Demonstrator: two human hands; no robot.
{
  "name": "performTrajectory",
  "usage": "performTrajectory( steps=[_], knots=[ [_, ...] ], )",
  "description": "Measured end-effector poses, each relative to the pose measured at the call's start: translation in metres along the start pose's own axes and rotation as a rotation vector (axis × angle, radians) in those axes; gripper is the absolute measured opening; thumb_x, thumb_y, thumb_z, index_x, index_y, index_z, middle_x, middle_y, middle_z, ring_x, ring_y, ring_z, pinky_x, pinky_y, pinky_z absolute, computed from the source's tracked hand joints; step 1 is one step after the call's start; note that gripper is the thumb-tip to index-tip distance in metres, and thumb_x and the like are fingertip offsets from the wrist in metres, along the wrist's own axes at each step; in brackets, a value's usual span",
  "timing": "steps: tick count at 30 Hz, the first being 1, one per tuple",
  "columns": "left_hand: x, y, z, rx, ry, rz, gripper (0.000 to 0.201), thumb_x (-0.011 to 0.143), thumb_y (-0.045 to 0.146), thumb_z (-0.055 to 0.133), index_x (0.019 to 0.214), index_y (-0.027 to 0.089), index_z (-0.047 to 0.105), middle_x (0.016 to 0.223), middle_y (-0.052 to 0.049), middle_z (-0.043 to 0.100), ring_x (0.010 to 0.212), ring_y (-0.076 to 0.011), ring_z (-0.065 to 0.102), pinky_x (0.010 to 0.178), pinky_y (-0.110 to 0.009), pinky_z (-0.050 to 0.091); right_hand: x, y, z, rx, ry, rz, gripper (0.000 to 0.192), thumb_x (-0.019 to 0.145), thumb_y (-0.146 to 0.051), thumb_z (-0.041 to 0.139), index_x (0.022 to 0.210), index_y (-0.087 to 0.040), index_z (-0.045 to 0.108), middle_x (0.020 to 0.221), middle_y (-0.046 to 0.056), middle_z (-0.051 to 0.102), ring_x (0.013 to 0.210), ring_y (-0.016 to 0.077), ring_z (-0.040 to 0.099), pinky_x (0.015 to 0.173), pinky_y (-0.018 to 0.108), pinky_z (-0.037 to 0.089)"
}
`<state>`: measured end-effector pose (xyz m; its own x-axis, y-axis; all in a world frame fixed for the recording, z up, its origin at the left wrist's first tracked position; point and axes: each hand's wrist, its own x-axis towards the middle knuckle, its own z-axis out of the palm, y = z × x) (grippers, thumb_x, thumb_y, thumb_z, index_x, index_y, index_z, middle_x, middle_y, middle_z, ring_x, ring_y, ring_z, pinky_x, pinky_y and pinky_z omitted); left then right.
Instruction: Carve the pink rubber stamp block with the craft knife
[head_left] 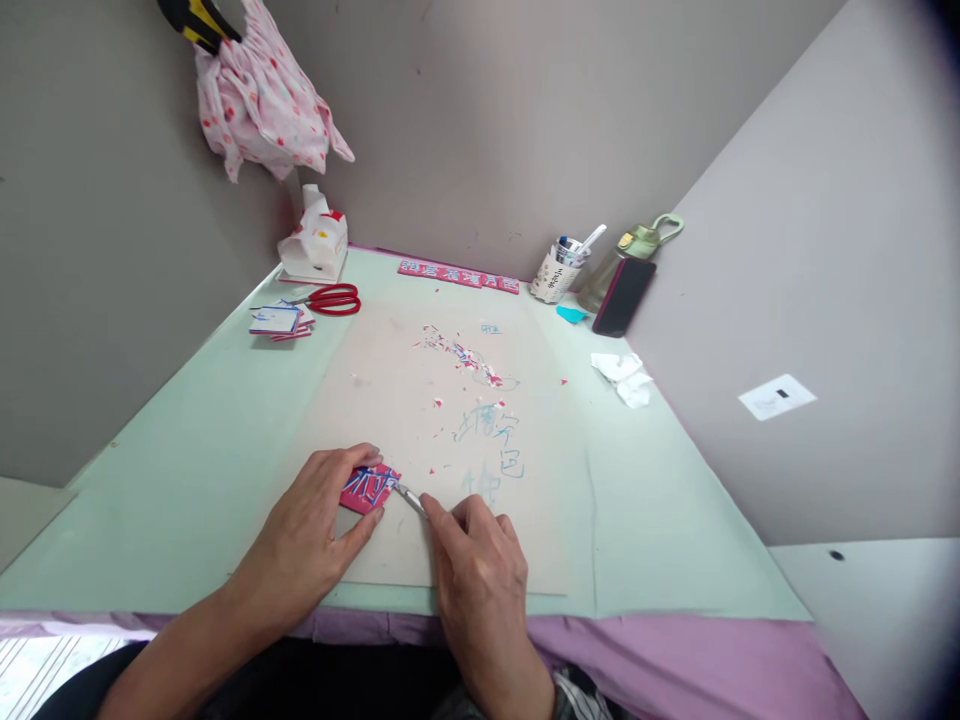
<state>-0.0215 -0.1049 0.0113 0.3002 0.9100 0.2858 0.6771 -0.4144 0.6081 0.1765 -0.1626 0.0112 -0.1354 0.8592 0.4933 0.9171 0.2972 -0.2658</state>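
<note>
Between the thumb and fingers of my left hand (315, 525) is a small red square block (365, 490) with blue and white character strokes on its face. It lies on a beige board (390, 400) near the table's front. My right hand (480, 565) grips a slim metal carving knife (412, 499), its tip touching the block's right edge. Red and white shavings (469, 358) are strewn farther up the board, beside blue handwritten marks (487, 425). The far ends of my left fingers are partly hidden behind the block.
Red-handled scissors (335, 299) and stacked square blocks (277, 320) lie at the left, before a tissue box (315, 245). A row of carved red blocks (457, 276) lies along the back. Rightward stand a pen holder (555, 275), green bottle (604, 280), phone (624, 297) and crumpled tissue (624, 378).
</note>
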Motion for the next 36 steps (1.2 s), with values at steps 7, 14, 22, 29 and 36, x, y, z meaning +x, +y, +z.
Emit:
performTrajectory(
  steps=[7,14,22,29,36],
  knots=[
    [-0.001,0.0,0.001,0.022,0.003,0.03,0.036,0.098,0.036,0.054,0.13,0.02,0.052,0.124,-0.013,0.068,0.118,-0.0321,0.064,0.099,-0.051,0.056,0.003,0.0,0.0,0.014,-0.019,0.011,0.037,0.102,-0.005,0.045,0.126,-0.021,0.069,0.08,0.002,0.055,0.064,0.0182,0.047,0.067,0.033,0.033],
    [-0.002,-0.002,-0.001,0.021,-0.007,-0.004,0.042,0.095,0.037,0.059,0.133,0.023,0.05,0.126,-0.011,0.067,0.118,-0.0313,0.066,0.099,-0.05,0.057,0.002,0.004,0.001,0.07,-0.021,0.001,0.033,0.106,-0.011,0.045,0.128,-0.021,0.068,0.081,0.002,0.056,0.065,0.0175,0.048,0.067,0.032,0.034],
    [0.01,0.003,-0.008,0.011,-0.064,0.021,0.037,0.098,0.031,0.055,0.135,0.03,0.049,0.113,-0.003,0.068,0.107,-0.0253,0.069,0.094,-0.043,0.057,0.001,0.005,0.002,0.072,-0.022,-0.007,0.034,0.106,-0.011,0.043,0.129,-0.02,0.067,0.081,0.003,0.055,0.066,0.0185,0.049,0.067,0.033,0.033],
    [0.022,-0.005,-0.006,-0.039,-0.166,0.032,0.035,0.1,0.029,0.048,0.136,0.031,0.049,0.104,0.0,0.069,0.097,-0.0208,0.07,0.088,-0.035,0.054,0.001,0.006,0.005,0.064,0.019,-0.036,0.035,0.104,-0.008,0.044,0.127,-0.018,0.068,0.079,0.003,0.054,0.064,0.0185,0.046,0.066,0.033,0.03],
    [0.039,0.006,-0.018,-0.066,-0.315,-0.091,0.036,0.095,0.03,0.048,0.131,0.03,0.048,0.092,0.004,0.068,0.079,-0.018,0.067,0.08,-0.033,0.05,0.001,0.006,0.006,0.055,0.021,-0.038,0.038,0.1,-0.004,0.044,0.126,-0.019,0.069,0.078,0.004,0.054,0.067,0.0205,0.047,0.067,0.034,0.028]
  ],
)
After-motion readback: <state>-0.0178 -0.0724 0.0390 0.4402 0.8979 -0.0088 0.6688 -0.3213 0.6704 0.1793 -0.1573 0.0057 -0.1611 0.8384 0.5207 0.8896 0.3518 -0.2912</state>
